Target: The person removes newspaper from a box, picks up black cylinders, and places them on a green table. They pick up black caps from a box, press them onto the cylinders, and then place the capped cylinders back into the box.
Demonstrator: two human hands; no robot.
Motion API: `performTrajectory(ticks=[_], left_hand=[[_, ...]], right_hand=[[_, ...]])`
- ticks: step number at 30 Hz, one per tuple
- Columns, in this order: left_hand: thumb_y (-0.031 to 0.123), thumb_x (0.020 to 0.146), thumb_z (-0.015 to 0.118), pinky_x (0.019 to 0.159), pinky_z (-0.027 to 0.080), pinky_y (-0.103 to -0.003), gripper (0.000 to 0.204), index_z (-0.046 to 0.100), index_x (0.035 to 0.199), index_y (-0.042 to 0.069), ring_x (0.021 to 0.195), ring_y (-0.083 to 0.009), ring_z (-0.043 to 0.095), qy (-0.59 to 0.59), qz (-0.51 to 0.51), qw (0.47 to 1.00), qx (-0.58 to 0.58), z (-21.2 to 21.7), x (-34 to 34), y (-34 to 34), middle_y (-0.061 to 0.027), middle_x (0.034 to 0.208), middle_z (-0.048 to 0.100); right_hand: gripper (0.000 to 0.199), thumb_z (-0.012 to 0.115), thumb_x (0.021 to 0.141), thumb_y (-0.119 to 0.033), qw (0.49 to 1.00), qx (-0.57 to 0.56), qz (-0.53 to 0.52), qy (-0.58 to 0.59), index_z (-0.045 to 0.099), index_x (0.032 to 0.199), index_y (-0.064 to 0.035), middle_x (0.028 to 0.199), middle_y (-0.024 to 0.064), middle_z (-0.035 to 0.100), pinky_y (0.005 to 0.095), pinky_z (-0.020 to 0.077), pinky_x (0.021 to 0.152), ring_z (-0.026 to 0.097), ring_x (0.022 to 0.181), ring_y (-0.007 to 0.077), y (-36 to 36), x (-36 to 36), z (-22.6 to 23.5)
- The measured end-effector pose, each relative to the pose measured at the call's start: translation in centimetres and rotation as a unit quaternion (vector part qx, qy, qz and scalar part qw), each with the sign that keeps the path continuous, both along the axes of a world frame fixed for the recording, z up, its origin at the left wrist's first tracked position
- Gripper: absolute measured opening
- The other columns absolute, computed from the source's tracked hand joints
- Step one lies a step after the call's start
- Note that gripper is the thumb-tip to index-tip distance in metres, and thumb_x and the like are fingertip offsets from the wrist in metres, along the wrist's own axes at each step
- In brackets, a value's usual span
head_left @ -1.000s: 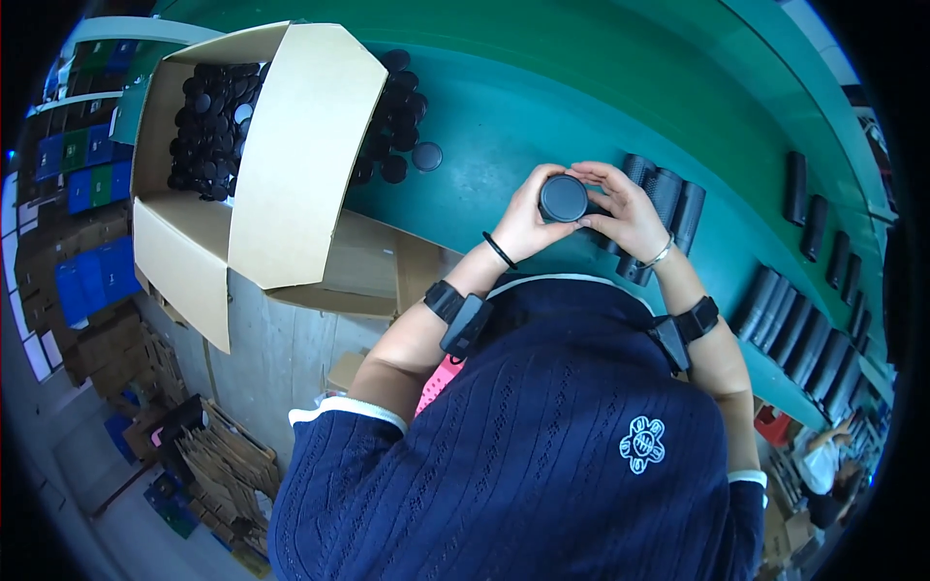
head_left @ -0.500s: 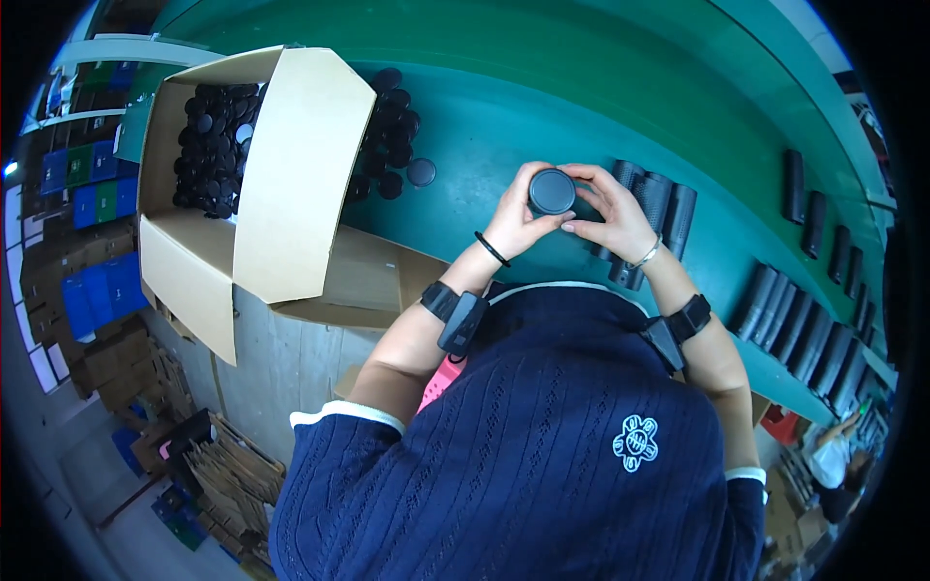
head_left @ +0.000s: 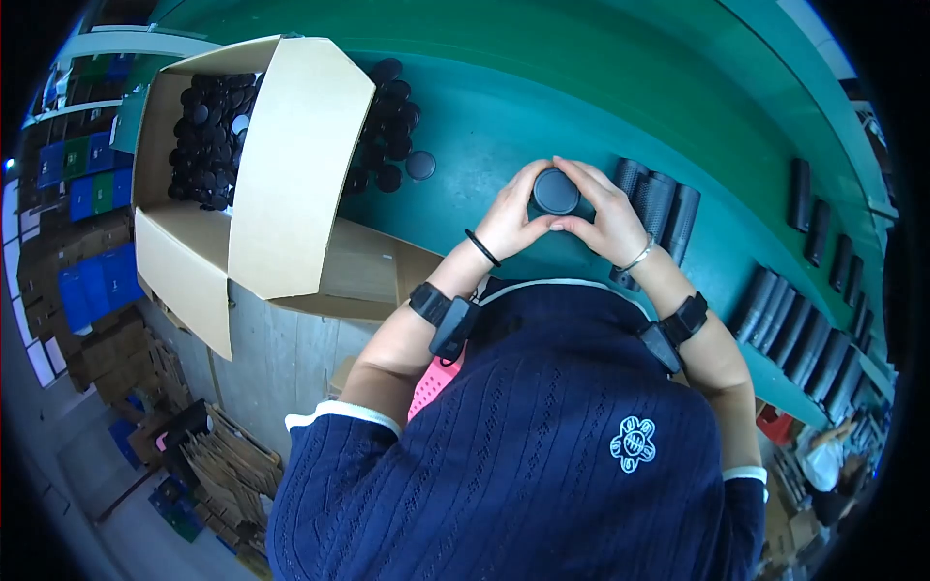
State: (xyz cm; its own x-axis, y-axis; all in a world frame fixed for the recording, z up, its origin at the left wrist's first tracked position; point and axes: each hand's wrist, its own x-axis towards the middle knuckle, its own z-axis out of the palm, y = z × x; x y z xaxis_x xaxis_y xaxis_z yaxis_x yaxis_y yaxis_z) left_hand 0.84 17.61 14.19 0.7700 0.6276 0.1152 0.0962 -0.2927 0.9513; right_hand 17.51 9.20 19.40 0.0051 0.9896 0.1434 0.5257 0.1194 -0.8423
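Above the green tabletop [head_left: 484, 126], my two hands meet around a round black cap [head_left: 556, 192] whose flat face is turned up. My left hand [head_left: 511, 215] curls along its left side. From the right, my right hand [head_left: 603, 215] closes in, and the fingertips and thumbs of both hands meet around the rim. Whether a tube stands under the cap is hidden. Just right of my right hand lie several black textured tubes [head_left: 659, 205]. To the left, loose black caps [head_left: 395, 121] are heaped on the table, with one single cap [head_left: 420, 166] nearest my hands.
An open cardboard box [head_left: 300, 165] full of black caps [head_left: 208, 136] stands at the left, its flaps spread. More black tubes [head_left: 794, 339] lie in a row at the right edge, others [head_left: 819, 232] on the far ledge. Another person [head_left: 826, 465] is at far right.
My right hand's fingers have drawn in from a looser spread and now wrap the cap's right side. The cap stays almost in place between both hands.
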Motion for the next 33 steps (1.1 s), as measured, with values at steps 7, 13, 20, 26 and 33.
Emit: performTrajectory(ticks=[7, 13, 20, 26, 33], left_hand=[[0.01, 0.067, 0.074, 0.089, 0.047, -0.041, 0.065, 0.043, 0.124, 0.001, 0.108, -0.0391, 0.055, 0.007, 0.071, 0.997, 0.032, 0.3, 0.3, -1.3, -0.0212, 0.117, 0.054], [0.011, 0.067, 0.077, 0.088, 0.048, -0.038, 0.065, 0.044, 0.123, 0.002, 0.106, -0.0343, 0.058, 0.003, 0.041, 0.999, 0.009, 2.2, 0.3, -0.9, -0.0174, 0.114, 0.056], [0.002, 0.075, 0.074, 0.094, 0.046, -0.035, 0.073, 0.032, 0.134, 0.007, 0.111, -0.0187, 0.051, -0.226, 0.048, 0.935, -0.27, 6.9, 2.9, 1.2, -0.0094, 0.122, 0.046], [0.005, 0.069, 0.079, 0.095, 0.046, -0.035, 0.067, 0.043, 0.126, 0.005, 0.115, -0.0215, 0.052, -0.143, 0.011, 0.984, -0.104, 6.9, 4.9, 2.3, -0.0131, 0.126, 0.051], [0.007, 0.064, 0.082, 0.094, 0.046, -0.032, 0.067, 0.051, 0.123, 0.007, 0.113, -0.02, 0.054, -0.018, 0.022, 0.999, 0.041, 1.9, 4.0, 4.0, -0.0097, 0.12, 0.054]], right_hand=[[0.065, 0.071, 0.066, -0.001, 1.0, -0.015, -0.009, 0.003, 0.048, 0.127, -0.0025, 0.125, 0.0183, 0.052, 0.0371, 0.0444, 0.097, 0.05, 0.118, 0.0338, 0.0, -0.3, -0.3], [0.08, 0.075, 0.067, -0.006, 0.98, -0.097, 0.02, 0.175, 0.036, 0.137, -0.0037, 0.138, 0.0138, 0.044, 0.037, 0.0357, 0.106, 0.042, 0.128, 0.0287, -1.0, 1.4, -0.7], [0.085, 0.077, 0.066, -0.013, 0.994, -0.052, -0.004, 0.093, 0.034, 0.138, -0.0042, 0.135, 0.0172, 0.044, 0.0386, 0.0341, 0.105, 0.042, 0.127, 0.0316, -0.9, 3.3, 1.1], [0.086, 0.075, 0.068, -0.008, 0.996, -0.007, -0.031, 0.082, 0.029, 0.141, -0.0064, 0.139, 0.0152, 0.039, 0.038, 0.0254, 0.111, 0.034, 0.133, 0.0263, -0.5, 5.2, 1.2], [0.062, 0.062, 0.081, 0.002, 0.953, -0.099, -0.047, 0.284, 0.036, 0.138, -0.0062, 0.137, 0.0134, 0.044, 0.0362, 0.0295, 0.109, 0.038, 0.131, 0.0227, 0.9, 5.5, -1.6]])
